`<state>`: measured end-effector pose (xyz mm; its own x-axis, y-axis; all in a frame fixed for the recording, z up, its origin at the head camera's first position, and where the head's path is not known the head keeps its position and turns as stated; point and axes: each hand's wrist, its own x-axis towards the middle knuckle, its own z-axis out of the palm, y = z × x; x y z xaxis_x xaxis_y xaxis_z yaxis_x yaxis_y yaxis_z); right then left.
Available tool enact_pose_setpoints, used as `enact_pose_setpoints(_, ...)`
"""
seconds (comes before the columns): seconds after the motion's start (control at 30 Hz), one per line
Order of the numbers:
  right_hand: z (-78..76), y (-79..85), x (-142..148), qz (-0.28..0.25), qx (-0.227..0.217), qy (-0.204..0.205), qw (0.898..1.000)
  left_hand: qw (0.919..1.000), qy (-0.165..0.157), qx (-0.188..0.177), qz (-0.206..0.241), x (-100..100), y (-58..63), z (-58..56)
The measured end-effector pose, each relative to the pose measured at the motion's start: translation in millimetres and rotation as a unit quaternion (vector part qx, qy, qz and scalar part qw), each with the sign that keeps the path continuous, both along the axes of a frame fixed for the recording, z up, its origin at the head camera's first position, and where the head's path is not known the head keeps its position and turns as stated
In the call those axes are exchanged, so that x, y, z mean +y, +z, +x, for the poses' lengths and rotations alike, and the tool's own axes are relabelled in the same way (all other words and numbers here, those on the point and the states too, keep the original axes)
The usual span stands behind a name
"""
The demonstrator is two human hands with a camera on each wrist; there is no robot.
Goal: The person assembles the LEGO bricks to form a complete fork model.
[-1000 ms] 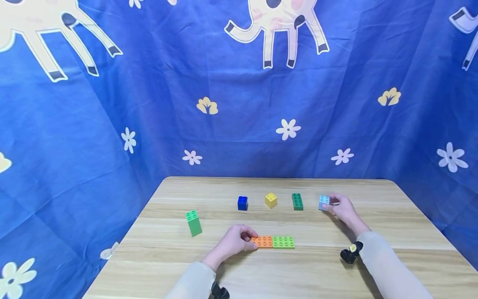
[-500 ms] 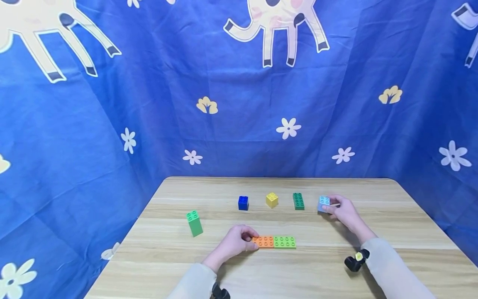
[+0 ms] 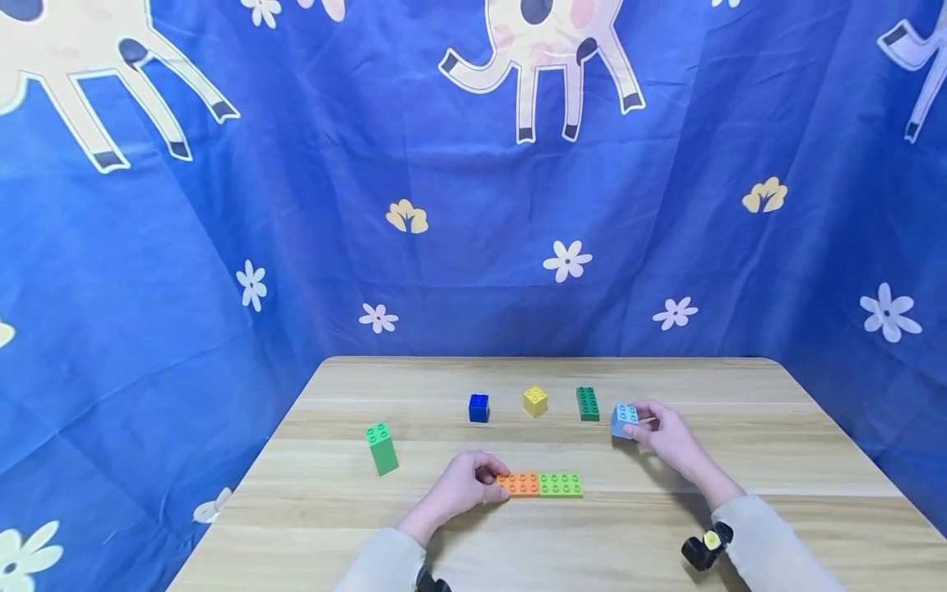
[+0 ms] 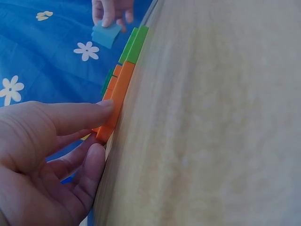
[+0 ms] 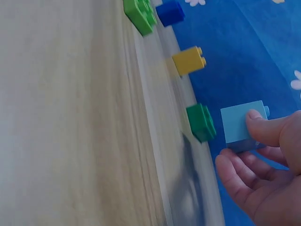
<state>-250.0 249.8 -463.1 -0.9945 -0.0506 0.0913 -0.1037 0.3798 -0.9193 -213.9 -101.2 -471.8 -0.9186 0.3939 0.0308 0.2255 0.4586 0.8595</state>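
My left hand (image 3: 460, 487) pinches the left end of an orange toy building brick (image 3: 524, 485), thumb in front and fingers behind. That brick lies flat on the table, end to end with a lime green brick (image 3: 562, 485). To the right, my right hand (image 3: 663, 434) grips a light blue brick (image 3: 624, 421), its studs facing up. The right wrist view has the thumb on one face of the light blue brick (image 5: 241, 123) and the fingers beneath. A shadow lies on the table below it, and a dark green brick (image 3: 588, 404) is just to its left.
Farther back on the wooden table (image 3: 414, 374) stand a yellow brick (image 3: 535, 401) and a dark blue brick (image 3: 478, 408). A tall green brick (image 3: 381, 449) stands upright at the left. Behind the table hangs a blue patterned cloth (image 3: 473, 279).
My right hand has lifted the light blue brick and carried it left and toward me, closer to the dark green brick. The left hand has stayed on the orange brick.
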Motion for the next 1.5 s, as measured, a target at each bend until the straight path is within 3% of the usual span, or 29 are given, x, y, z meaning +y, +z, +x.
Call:
enact_pose_setpoints(0.4,24.5,8.7,-19,-0.022,-0.014,0.022,0.999,0.9999,0.001,0.01,-0.002,-1,-5.6,-4.2)
enact_pose_setpoints(0.8,38.7,7.6,-28,-0.022,0.023,0.076,0.997,0.9999,0.0,0.016,-0.004,-1,-4.6,-6.1)
enact_pose_setpoints(1.3,50.3,-6.5,-39,-0.007,0.031,0.118,0.992,1.0,-0.004,0.004,-0.006,-1,-4.7,-6.8)
enact_pose_setpoints(1.5,50.6,-11.4,-44,-0.027,0.011,0.127,0.991,0.9999,0.0,0.002,-0.013,-1,-4.5,-4.7)
